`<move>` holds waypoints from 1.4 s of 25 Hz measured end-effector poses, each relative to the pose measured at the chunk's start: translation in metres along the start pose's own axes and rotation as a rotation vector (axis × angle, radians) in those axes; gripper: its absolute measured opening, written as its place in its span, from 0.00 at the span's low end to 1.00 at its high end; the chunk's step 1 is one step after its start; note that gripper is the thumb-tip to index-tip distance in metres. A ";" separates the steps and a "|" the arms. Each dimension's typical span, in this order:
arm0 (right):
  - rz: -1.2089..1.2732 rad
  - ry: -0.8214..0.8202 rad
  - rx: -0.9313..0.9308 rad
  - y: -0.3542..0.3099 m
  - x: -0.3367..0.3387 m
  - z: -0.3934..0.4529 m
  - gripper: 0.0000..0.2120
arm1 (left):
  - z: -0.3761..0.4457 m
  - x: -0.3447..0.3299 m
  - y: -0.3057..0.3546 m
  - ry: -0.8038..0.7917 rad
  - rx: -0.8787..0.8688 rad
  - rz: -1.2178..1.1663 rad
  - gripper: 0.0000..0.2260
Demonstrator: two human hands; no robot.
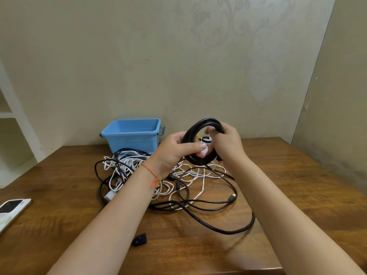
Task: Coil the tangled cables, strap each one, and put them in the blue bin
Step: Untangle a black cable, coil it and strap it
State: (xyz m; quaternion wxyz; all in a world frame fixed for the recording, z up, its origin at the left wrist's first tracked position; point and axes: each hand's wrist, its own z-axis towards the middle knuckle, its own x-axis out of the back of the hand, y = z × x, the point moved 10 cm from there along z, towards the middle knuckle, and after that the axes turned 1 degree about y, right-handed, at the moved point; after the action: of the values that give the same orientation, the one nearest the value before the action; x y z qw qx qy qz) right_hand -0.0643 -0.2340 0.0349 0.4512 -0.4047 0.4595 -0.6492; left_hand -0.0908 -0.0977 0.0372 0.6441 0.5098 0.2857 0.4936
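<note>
At the far left, white shelving (12,114) meets a phone (12,209) on the wooden counter (297,185). The blue bin (132,135) stands against the beige wall (178,56), tangled cables (139,175) before it. At centre, the left hand (174,151) and right hand (226,143) both grip a black coil (200,126).

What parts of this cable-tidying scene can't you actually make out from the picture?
- Head view: the blue bin floor is hidden by its front wall.
- The small white object inside the black coil is too small and blurred to identify, and the left hand and right hand partly cover it.
- The phone is cut off by the left edge.
- The small black piece on the table is too blurred to name.
</note>
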 end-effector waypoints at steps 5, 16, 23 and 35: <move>0.668 -0.086 -0.501 0.037 -0.043 -0.014 0.07 | 0.006 0.006 0.005 0.117 -0.057 -0.059 0.03; -0.434 -0.122 0.171 -0.014 -0.022 0.002 0.08 | 0.006 0.008 -0.002 0.053 0.058 -0.265 0.11; -0.584 -0.167 0.487 -0.040 -0.037 -0.011 0.16 | 0.009 0.002 -0.001 0.010 0.139 0.136 0.06; 0.723 -0.027 -0.232 0.013 0.003 0.019 0.04 | 0.002 0.023 -0.035 -0.002 0.108 0.183 0.13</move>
State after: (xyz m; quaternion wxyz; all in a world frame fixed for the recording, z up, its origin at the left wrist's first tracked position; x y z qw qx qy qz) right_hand -0.0448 -0.2434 0.0275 0.6084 -0.2734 0.6372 -0.3862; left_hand -0.0688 -0.0771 0.0083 0.5682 0.5681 0.2636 0.5338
